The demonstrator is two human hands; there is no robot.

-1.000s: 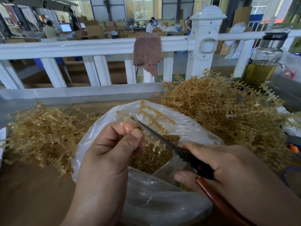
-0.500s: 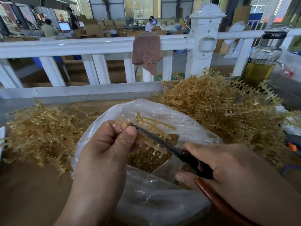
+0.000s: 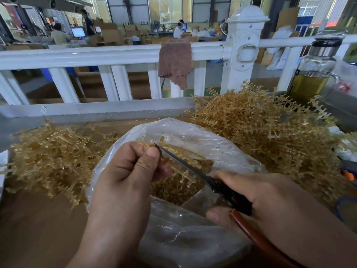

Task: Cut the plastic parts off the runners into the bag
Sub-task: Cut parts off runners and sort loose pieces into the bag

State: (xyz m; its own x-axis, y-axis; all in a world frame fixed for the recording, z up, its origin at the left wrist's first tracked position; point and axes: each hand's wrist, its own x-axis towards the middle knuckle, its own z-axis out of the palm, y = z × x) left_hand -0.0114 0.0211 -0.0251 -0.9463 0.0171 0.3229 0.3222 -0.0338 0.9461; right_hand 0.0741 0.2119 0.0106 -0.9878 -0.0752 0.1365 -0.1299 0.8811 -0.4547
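A: Where does the view sit?

B: On the person's head, looking forward and down over the worktop (image 3: 29,229).

A: How near?

B: Close. The left hand (image 3: 123,176) and right hand (image 3: 270,198) fill the lower half, with the bag (image 3: 193,238) right beneath them.

A: And farther out?

B: The wide lens bows the white railing (image 3: 96,55) across the upper part; the workshop hall (image 3: 135,26) lies behind it, well apart.

A: A single view, then?

B: One, centred between the two forearms, which enter from the bottom edge.

runners (image 3: 270,132) amber | bag (image 3: 193,238) clear | scissors (image 3: 185,165) black blades, brown handle | cloth (image 3: 174,60) mauve
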